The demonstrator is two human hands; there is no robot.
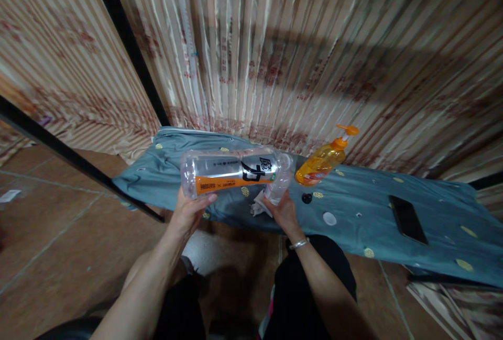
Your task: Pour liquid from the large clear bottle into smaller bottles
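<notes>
My left hand (191, 208) is closed around the base end of a large clear plastic bottle (228, 171) with a silver, black and orange label. The bottle lies nearly level in the air, its neck to the right. My right hand (283, 210) is closed on a smaller clear plastic bottle (280, 184), which stands at the big bottle's neck end. Whether the two mouths touch, I cannot tell. A crumpled whitish tissue or cloth (260, 206) shows beside my right fingers; whether they hold it too is unclear.
A yellow-orange pump bottle (320, 163) stands on the bench's teal cloth (365, 209). Near it lie a small black cap-like piece (307, 198), a white round lid (329, 218) and a dark phone (407, 219). Black posts (129, 41) rise at the left, and a striped curtain (251, 57) hangs behind.
</notes>
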